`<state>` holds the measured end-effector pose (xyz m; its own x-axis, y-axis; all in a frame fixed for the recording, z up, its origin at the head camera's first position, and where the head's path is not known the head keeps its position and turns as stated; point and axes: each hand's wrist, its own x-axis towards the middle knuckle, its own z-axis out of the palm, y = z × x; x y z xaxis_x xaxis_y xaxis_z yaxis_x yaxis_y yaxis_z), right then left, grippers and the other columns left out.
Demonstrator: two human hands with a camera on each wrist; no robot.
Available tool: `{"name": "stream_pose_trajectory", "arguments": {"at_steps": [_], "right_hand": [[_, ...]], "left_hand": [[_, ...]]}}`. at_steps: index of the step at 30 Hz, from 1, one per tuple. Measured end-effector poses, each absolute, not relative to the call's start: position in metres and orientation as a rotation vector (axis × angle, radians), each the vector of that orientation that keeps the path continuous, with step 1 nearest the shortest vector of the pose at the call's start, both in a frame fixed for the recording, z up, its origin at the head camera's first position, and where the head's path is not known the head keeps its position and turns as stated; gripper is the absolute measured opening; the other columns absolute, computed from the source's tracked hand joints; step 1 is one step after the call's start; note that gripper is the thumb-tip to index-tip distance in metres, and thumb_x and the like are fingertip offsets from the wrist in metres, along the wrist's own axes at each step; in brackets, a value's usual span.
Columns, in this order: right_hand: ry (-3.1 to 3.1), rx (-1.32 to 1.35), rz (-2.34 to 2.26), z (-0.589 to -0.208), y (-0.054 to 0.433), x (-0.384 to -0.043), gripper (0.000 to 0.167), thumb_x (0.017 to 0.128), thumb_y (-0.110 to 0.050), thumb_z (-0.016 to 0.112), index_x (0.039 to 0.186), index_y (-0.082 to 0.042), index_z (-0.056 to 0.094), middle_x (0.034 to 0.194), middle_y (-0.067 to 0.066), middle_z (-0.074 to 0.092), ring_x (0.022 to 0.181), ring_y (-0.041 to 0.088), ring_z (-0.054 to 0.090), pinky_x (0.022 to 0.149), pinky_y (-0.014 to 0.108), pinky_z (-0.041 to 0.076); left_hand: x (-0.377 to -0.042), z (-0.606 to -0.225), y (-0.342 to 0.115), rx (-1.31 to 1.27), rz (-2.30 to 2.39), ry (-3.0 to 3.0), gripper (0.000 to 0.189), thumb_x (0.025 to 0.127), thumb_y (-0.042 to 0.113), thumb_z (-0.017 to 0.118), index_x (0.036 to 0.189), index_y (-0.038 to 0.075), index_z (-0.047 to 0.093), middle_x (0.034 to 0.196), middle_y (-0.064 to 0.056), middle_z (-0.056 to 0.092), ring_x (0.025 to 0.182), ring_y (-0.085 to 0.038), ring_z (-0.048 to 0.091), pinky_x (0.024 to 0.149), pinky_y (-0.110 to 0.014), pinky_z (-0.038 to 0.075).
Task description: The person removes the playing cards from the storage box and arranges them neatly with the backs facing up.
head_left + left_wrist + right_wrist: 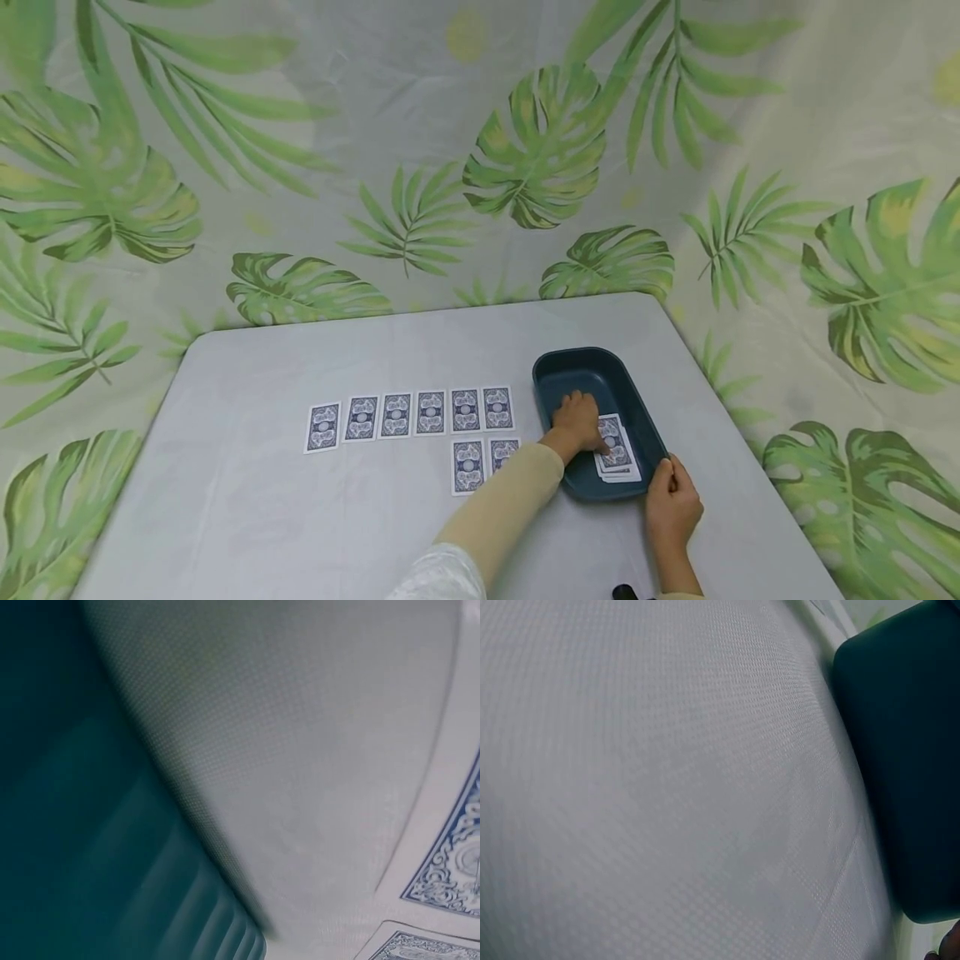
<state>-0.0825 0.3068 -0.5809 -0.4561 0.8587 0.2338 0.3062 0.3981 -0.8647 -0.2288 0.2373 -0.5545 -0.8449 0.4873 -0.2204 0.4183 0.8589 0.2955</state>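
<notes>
My left hand (577,419) reaches into a dark teal tray (551,367), its fingers bent down and its thumb at the left edge of a stack of playing cards (617,446). Whether a card is pinched under that hand is hidden. The stack lies face down, slightly fanned, in the tray's near right part. My right hand (672,504) grips the tray's near right corner, thumb on the rim. The left wrist view shows the tray's ribbed outer wall (172,877) close up; the right wrist view shows its smooth side (900,765) and a bit of fingertip (951,943).
Left of the tray, face-down blue-backed cards lie in a row (431,413) on the white-covered table (262,517). Two more cards (468,467) lie below its right end, one partly behind my left sleeve (502,508). A small black object (624,592) shows at the bottom edge.
</notes>
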Motion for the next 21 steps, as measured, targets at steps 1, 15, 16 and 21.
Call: {"name": "stream_pose_trajectory", "arguments": {"at_steps": [1,15,16,21], "right_hand": [[-1.96,-0.992,1.014,-0.581,0.307,-0.083,0.032,0.098,-0.015,0.051,0.118,0.005,0.066,0.112,0.025,0.066,0.107,0.039,0.061,0.083,0.027,0.044],[-1.958,-0.993,1.001,-0.583,0.305,-0.083,0.031,0.098,-0.014,0.051,0.116,0.005,0.067,0.107,0.025,0.067,0.102,0.039,0.063,0.077,0.028,0.043],[-1.954,-0.989,0.996,-0.583,0.305,-0.083,0.03,0.097,-0.013,0.052,0.115,0.005,0.067,0.106,0.025,0.068,0.099,0.039,0.063,0.074,0.025,0.041],[-1.943,-0.987,0.981,-0.583,0.306,-0.084,0.031,0.097,-0.014,0.051,0.114,0.005,0.068,0.102,0.025,0.068,0.093,0.038,0.061,0.07,0.024,0.038]], "left_hand": [[-0.229,-0.555,0.238,0.684,0.352,2.747,0.077,0.061,0.049,0.091,0.121,0.014,0.056,0.112,0.001,0.056,0.104,-0.015,0.05,0.081,-0.032,0.049],[-0.232,-0.553,0.232,0.694,0.533,2.738,0.037,0.079,0.028,0.081,0.109,0.017,0.062,0.1,0.003,0.065,0.094,-0.014,0.061,0.077,-0.03,0.05],[-0.233,-0.552,0.232,0.688,0.581,2.722,0.031,0.08,0.024,0.079,0.106,0.017,0.063,0.098,0.004,0.065,0.091,-0.013,0.061,0.077,-0.029,0.05],[-0.234,-0.543,0.227,0.667,0.788,2.652,0.017,0.081,0.014,0.076,0.094,0.019,0.067,0.086,0.008,0.063,0.078,-0.008,0.056,0.073,-0.023,0.046]]}}
